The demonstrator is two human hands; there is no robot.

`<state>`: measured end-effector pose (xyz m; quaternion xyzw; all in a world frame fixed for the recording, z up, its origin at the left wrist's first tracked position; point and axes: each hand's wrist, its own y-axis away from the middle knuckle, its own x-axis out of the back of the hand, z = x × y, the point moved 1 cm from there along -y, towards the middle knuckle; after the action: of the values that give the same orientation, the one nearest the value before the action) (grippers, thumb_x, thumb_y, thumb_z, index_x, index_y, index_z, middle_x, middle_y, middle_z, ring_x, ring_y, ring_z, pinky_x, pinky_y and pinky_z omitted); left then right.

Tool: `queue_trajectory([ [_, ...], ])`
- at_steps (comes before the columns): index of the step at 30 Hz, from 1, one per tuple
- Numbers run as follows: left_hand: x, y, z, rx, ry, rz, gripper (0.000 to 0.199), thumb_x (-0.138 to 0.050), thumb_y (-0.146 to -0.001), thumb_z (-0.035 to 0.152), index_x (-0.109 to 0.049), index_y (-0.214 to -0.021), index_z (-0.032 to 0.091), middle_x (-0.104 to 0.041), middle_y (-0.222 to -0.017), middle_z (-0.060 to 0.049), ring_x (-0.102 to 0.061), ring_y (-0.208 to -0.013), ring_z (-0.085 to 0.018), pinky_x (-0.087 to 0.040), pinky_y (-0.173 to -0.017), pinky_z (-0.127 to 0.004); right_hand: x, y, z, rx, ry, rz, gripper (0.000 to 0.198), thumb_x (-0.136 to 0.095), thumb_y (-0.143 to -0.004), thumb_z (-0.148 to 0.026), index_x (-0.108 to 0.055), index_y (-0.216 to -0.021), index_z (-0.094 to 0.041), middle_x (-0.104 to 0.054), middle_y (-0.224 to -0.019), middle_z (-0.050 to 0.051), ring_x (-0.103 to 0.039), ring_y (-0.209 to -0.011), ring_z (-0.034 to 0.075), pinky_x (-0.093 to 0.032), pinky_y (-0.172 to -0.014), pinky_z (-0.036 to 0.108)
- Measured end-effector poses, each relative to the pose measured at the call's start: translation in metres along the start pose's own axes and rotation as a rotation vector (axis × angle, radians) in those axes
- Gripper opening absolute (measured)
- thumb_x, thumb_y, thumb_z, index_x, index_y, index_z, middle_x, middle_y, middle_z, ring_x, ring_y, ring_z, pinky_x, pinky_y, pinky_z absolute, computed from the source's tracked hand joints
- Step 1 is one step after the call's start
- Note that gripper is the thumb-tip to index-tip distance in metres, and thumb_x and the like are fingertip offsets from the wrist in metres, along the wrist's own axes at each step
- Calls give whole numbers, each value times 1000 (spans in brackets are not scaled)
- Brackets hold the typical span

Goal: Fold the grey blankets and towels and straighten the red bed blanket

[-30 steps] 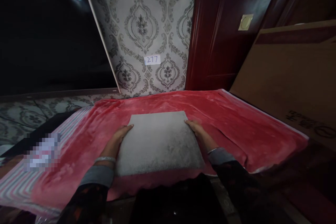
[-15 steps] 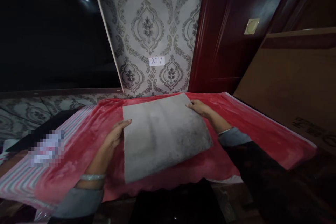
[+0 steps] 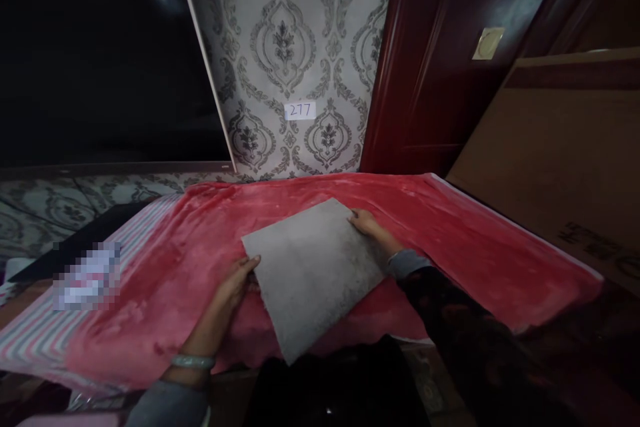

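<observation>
Between my two hands is a grey, roughly square sheet (image 3: 315,273) with slightly rough edges and darker blotches toward its right and lower side. It stays fairly flat; whether it is felt, cloth or board I cannot tell. My left hand (image 3: 239,283) pinches its left edge, thumb on top and fingers underneath. At the upper right edge my right hand (image 3: 369,225) grips it, the fingers partly behind. The sheet is tilted over a red plush blanket (image 3: 500,260), its lower corner pointing toward me.
Striped fabric (image 3: 45,337) shows at the blanket's left, with a blurred-out item (image 3: 87,277) on it. A large dark screen (image 3: 100,60) stands back left. A big cardboard box (image 3: 565,153) leans at the right. A paper marked 277 (image 3: 300,111) is on the patterned wall.
The sheet has come lower and nearer to me and has turned, so a corner now points at me. My left hand has moved right and down; my right hand slightly down.
</observation>
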<state>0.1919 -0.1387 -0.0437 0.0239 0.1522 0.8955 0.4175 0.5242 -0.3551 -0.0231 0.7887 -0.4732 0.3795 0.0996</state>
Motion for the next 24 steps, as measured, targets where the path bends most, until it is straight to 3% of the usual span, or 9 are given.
queue_trajectory([
  [4,-3,-2,-3,-82,-3,50,56,-79,-58,54,-62,-95,16,-63,-62,2,-56,-48,-14,-42,-41,-25,3,-11,7,-119,43,-50,19,-69,-85,-28,-77,-98,-17,-76,-98,12,-70,-91,28,-53,-83,36],
  [7,-12,2,-1,-171,-13,100,67,-78,-60,51,-58,-114,17,-60,-59,6,-52,-44,-13,-37,-39,-24,1,-11,4,-169,60,-57,25,-63,-90,-30,-75,-97,-10,-75,-91,13,-70,-81,23,-51,-74,29],
  [11,-16,2,3,-312,-29,178,81,-77,-61,47,-48,-131,18,-69,-74,1,-64,-60,-18,-51,-55,-28,-5,-4,-1,-178,95,-26,29,-57,-94,-29,-74,-105,-9,-75,-99,12,-69,-89,22,-49,-74,26],
  [14,-11,-6,3,-317,-135,251,73,-71,-64,43,-49,-128,15,-72,-87,-6,-70,-75,-24,-55,-64,-33,-3,0,-3,-163,142,-1,30,-54,-96,-27,-72,-114,-12,-73,-110,12,-67,-100,23,-49,-81,27],
  [17,-6,-13,6,-353,-356,349,59,-64,-69,36,-55,-122,11,-71,-98,-12,-70,-90,-29,-58,-76,-40,2,3,-7,-157,208,-25,31,-54,-96,-26,-73,-116,-13,-72,-113,16,-67,-104,26,-50,-86,31],
  [20,-17,-10,18,-578,-738,505,64,-60,-77,33,-50,-135,10,-63,-127,-20,-61,-119,-34,-51,-100,-50,3,4,-21,-93,267,-21,42,-50,-99,-30,-62,-135,-15,-63,-134,18,-57,-124,29,-45,-100,38],
  [22,-38,-6,26,-698,-1029,467,64,-57,-84,34,-47,-141,8,-51,-144,-23,-50,-134,-35,-41,-112,-53,-1,4,-33,-1,284,-19,50,-47,-101,-35,-50,-148,-20,-47,-152,13,-42,-140,28,-37,-111,41],
  [24,-65,-4,28,-727,-1265,307,59,-54,-90,36,-49,-143,11,-42,-155,-22,-39,-144,-36,-32,-118,-57,-9,5,-44,120,339,-62,54,-44,-102,-40,-40,-154,-27,-32,-163,7,-27,-149,26,-28,-118,46],
])
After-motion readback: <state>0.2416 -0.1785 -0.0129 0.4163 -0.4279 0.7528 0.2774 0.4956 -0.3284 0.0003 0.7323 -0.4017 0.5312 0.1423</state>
